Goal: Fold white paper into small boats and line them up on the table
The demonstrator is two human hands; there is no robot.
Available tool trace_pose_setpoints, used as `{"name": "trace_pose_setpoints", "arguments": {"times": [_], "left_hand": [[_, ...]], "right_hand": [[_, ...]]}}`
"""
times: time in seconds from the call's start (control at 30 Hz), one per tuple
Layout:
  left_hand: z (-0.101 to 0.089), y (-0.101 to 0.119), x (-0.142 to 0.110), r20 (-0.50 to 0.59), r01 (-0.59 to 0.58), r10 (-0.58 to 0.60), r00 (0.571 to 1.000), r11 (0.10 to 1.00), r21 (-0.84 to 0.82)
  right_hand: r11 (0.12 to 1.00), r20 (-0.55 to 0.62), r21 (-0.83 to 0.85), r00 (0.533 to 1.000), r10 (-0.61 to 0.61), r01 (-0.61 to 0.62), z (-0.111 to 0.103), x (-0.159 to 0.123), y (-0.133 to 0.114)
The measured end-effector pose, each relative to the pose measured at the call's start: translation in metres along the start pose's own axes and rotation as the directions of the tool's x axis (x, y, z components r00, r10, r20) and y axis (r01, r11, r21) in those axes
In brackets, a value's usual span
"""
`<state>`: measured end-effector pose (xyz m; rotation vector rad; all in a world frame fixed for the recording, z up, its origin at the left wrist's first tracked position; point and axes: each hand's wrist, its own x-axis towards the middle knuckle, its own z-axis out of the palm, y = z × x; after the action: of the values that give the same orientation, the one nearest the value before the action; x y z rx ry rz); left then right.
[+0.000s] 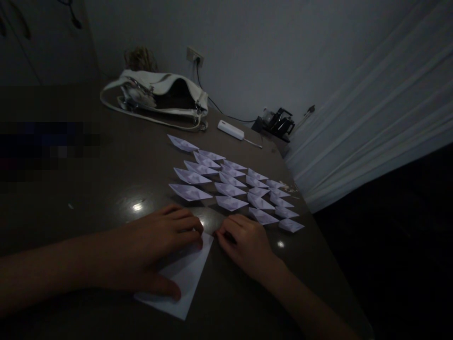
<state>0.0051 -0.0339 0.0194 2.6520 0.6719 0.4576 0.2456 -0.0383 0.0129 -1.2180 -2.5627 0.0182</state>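
Observation:
A folded white sheet of paper (193, 274) lies on the dark table in front of me. My left hand (163, 250) rests over it, thumb spread apart on the sheet and the other fingers bent near its upper edge. At the sheet's upper right corner, my right hand (244, 241) is closed in a pinch, thumb against forefinger. Just beyond my hands stand several white folded paper boats (230, 203), grouped in slanting rows. Part of the sheet is hidden under my left hand.
A white handbag (166, 78) lies open at the back of the table (116, 165). Right of it is a white stick-shaped device (230, 129) with a short cable. Black items (279, 123) stand by the wall, and a white curtain (354, 108) hangs along the right edge.

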Motion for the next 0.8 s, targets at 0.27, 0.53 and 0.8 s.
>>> {"name": "trace_pose_setpoints", "arguments": {"times": [0.27,0.53,0.8], "left_hand": [[0.004,-0.004,0.001,-0.040,-0.036,0.035,0.999,0.999,-0.037],[0.005,-0.004,0.001,-0.035,-0.037,0.036,0.999,0.998,-0.046],[0.004,-0.004,0.002,-0.037,-0.041,0.040,0.999,0.998,-0.044]], "right_hand": [[0.989,0.038,0.076,0.991,-0.131,0.128,-0.003,-0.002,-0.006],[0.897,0.125,0.213,0.900,-0.417,0.387,-0.006,-0.018,-0.033],[0.958,0.080,0.224,0.976,-0.204,0.182,-0.001,-0.012,-0.020]]}}
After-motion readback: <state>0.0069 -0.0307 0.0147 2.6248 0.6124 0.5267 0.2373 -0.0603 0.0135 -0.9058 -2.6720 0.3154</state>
